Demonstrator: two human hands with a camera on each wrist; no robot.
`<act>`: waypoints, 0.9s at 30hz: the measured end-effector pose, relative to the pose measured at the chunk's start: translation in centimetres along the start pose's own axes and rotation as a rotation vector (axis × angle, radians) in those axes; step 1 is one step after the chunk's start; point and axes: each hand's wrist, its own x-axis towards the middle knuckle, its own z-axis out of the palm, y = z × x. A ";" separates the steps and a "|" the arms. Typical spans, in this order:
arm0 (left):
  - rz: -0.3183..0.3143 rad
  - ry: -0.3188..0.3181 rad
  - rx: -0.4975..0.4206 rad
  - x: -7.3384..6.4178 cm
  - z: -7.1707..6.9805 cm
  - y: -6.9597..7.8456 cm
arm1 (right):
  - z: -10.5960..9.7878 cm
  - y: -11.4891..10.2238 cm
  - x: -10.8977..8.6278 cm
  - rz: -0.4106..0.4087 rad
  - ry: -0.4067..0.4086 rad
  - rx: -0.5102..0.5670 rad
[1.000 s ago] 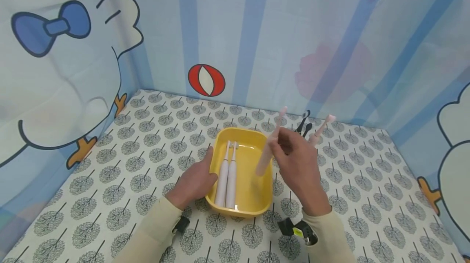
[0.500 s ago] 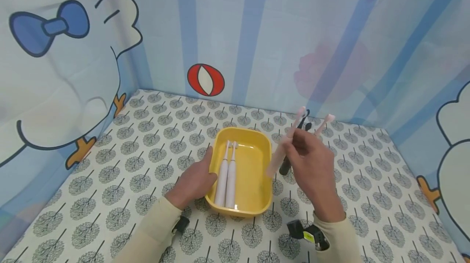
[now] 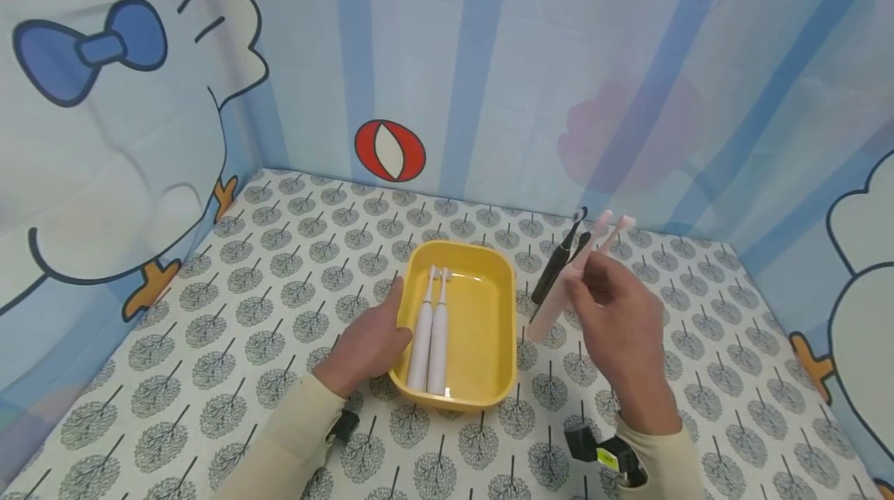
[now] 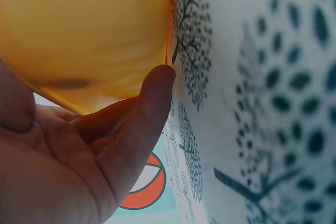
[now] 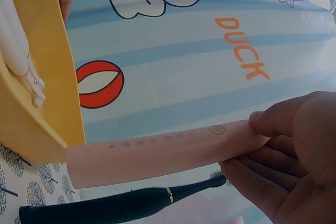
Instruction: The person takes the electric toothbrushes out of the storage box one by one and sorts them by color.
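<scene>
My left hand (image 3: 370, 345) grips the left side of a yellow tray (image 3: 485, 345), thumb at the rim and fingers against the outer wall (image 4: 89, 24). Two white electric toothbrushes (image 3: 438, 352) lie side by side along the tray's left part. Right of the tray, my right hand (image 3: 625, 321) pinches a pink electric toothbrush (image 3: 555, 307) near the top of its handle, brush head up and tilted to the right. In the right wrist view, the pink handle (image 5: 157, 153) shows a column of small marks, and my fingers cover its upper end.
Two black electric toothbrushes (image 3: 553, 273) lie on the tree-patterned cloth right of the tray, one partly hidden by the held brush. Another pink toothbrush (image 3: 620, 227) shows its head behind my right hand. A printed cartoon curtain (image 3: 433, 42) stands along the back.
My right hand has carried the pink toothbrush rightward, from above the tray's right side to beside the black toothbrushes. My left hand and the tray have stayed in place.
</scene>
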 end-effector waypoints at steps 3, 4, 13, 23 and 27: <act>0.000 0.000 0.000 0.0 0.0 0.0 | -0.3 0.5 0.0 0.020 0.009 -0.020; 0.000 0.000 0.001 0.0 0.0 -0.1 | -0.3 0.7 0.0 0.024 0.012 -0.026; -0.002 0.000 -0.001 0.1 0.1 -0.2 | -1.4 1.8 0.2 0.104 -0.001 -0.043; -0.017 -0.002 0.000 0.2 0.1 -0.2 | -1.5 3.1 0.6 0.119 0.036 -0.069; -0.012 -0.002 -0.004 0.1 0.1 -0.2 | -1.2 3.6 0.9 0.144 0.035 -0.068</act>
